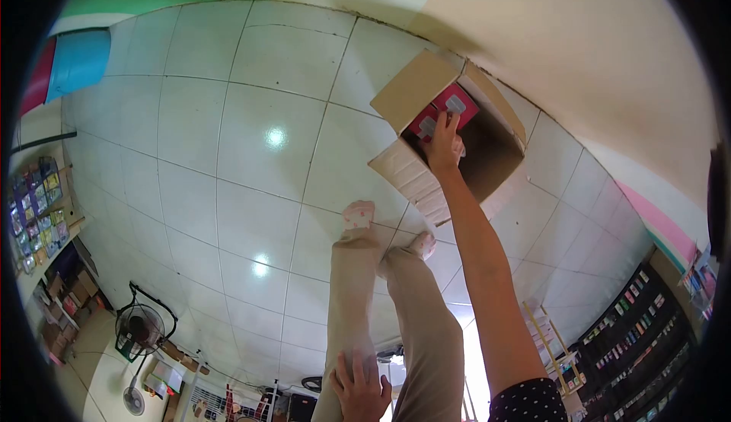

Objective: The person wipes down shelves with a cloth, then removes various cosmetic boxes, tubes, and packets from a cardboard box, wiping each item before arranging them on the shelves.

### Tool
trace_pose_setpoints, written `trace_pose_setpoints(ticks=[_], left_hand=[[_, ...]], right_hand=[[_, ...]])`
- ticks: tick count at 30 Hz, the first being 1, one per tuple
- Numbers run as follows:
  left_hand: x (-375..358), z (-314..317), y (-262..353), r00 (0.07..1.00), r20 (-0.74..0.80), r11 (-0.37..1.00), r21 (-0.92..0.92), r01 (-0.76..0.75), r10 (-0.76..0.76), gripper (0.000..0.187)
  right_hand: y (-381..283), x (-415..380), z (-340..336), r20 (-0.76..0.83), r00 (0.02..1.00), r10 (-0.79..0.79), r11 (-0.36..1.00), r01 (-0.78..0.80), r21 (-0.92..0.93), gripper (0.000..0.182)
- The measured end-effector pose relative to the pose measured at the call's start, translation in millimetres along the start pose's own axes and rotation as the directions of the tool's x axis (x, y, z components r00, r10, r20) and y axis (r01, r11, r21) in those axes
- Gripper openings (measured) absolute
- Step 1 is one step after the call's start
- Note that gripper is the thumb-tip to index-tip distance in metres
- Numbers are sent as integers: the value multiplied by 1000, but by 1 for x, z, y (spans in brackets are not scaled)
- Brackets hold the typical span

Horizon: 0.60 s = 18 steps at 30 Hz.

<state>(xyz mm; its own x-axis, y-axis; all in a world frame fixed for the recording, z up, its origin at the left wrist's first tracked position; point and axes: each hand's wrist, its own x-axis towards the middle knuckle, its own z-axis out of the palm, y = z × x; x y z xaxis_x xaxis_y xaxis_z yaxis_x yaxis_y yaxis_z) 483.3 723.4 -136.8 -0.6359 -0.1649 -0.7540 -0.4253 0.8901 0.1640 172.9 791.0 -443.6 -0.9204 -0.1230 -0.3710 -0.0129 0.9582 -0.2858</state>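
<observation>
An open cardboard box [509, 180] is set on the tiled floor beside the wall. Red packages [454, 101] inside it are reached by the right hand [445, 145], fingers bent over them; whether one is gripped cannot be told. The left hand [361, 393], fingers spread, is rested on the trousers [352, 293], nothing held.

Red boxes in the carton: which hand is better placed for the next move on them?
Right, I'd judge. The right hand reaches into the carton, fingers at the red boxes; the left hand rests on the left leg, away from them.
</observation>
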Motion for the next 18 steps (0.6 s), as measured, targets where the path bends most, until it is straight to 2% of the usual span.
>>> trace_pose_setpoints(ticks=[3,5,6,8,9,11,13,15,16,17,18], left_hand=[[-8,6,-3,1000,17,1000,-13,9,-9,43],[-13,11,-7,1000,10,999,-39,10,-9,43],[-15,11,-10,1000,5,998,-59,15,-15,42],[-18,17,-16,1000,-16,996,-90,-10,9,42],[-22,20,-19,998,-52,995,-93,-45,40,42],[-31,30,-25,997,-22,992,-99,-72,71,44],[-44,37,-34,988,-44,979,-133,-151,146,46],[-58,36,-40,991,30,979,-160,-124,131,47],[-62,31,-43,982,6,972,-147,-185,188,47],[-67,25,-47,980,48,966,-183,-183,195,50],[-70,21,-51,977,93,962,-216,-168,192,53]], right_hand=[[3,-12,-8,-101,994,-45,999,44,-7,60],[1,-29,-35,-179,982,-56,992,75,103,46],[1,-47,-54,-218,974,-61,986,93,140,32],[5,-95,-106,-331,930,-161,946,240,216,24],[6,-124,-135,-297,946,-131,965,190,181,24],[15,-181,-205,-194,979,-60,974,100,202,15],[36,-228,-267,-307,952,-11,944,111,311,14],[53,-259,-350,-423,904,67,962,54,269,18],[62,-269,-392,-541,840,45,989,37,141,19],[74,-272,-431,-637,771,5,1000,5,15,21],[89,-274,-463,-717,697,-10,1000,-6,-20,26]])
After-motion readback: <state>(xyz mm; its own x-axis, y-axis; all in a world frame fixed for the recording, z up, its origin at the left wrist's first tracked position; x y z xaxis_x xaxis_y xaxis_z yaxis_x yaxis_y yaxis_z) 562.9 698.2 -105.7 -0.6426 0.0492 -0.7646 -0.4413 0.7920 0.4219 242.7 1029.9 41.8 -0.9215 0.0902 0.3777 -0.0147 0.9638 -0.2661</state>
